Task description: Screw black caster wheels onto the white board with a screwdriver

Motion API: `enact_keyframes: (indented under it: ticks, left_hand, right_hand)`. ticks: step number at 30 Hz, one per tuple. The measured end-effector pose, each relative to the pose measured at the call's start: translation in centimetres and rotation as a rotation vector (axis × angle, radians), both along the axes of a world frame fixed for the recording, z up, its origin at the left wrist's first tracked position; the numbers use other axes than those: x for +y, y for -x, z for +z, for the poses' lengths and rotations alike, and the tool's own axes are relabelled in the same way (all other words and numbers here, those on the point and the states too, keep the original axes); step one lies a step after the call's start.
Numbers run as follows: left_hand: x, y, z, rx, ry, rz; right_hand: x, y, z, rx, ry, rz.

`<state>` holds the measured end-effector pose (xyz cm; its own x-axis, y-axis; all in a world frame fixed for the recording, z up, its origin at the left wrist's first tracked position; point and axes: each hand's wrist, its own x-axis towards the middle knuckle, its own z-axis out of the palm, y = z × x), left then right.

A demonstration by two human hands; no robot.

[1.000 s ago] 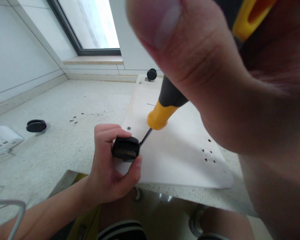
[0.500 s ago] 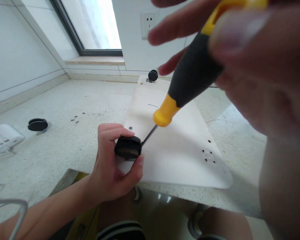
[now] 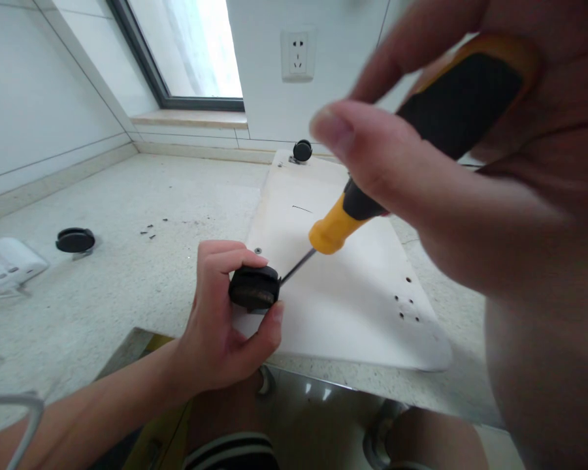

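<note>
My left hand point(image 3: 225, 320) grips a black caster wheel point(image 3: 253, 288) at the near left corner of a white board point(image 3: 323, 313), fingers on top and thumb at its lower right. In my right hand point(image 3: 421, 156) is a screwdriver point(image 3: 336, 228) with a yellow and black handle, slanting down to the left. Its shaft reaches the right side of the caster; the tip is hidden there. A second caster point(image 3: 302, 151) stands on the board's far left corner. Several screw holes point(image 3: 406, 309) show at the near right corner.
A loose caster point(image 3: 76, 241) lies on the speckled counter point(image 3: 127, 287) at the left, beside a white plug-like box point(image 3: 10, 266). Several small screws point(image 3: 149, 231) lie between it and the board. A wall socket point(image 3: 298, 54) and a window point(image 3: 186, 52) are behind.
My right hand has turned around the screwdriver handle, its thumb now reaching across to the left over it. The left hand still holds the caster in nearly the same place.
</note>
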<state>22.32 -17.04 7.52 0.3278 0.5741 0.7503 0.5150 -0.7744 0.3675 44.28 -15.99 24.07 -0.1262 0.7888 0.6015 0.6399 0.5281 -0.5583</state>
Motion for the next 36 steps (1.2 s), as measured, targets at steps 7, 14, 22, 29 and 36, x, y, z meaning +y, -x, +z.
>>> enact_keyframes:
  ticks: [7, 14, 22, 29, 36]
  left_hand:
    - [-0.1, -0.1, 0.0, -0.004, 0.002, 0.007]
    - [0.0, 0.0, 0.0, -0.006, 0.011, -0.001]
    - [0.0, -0.1, 0.0, -0.006, -0.003, -0.002]
    - [0.1, 0.0, 0.0, 0.003, -0.017, -0.016]
    - [0.2, 0.1, 0.0, 0.01, -0.033, -0.013]
  right_hand:
    - [0.9, -1.6, -0.6, 0.112, -0.088, 0.125]
    - [-0.3, -0.1, -1.3, 0.119, -0.047, 0.016]
    - [0.5, -0.7, 0.4, -0.031, -0.011, -0.003]
    - [0.9, -2.0, -1.2, 0.0, -0.081, -0.013]
    - [1.6, -3.9, -3.7, 0.23, 0.096, 0.294]
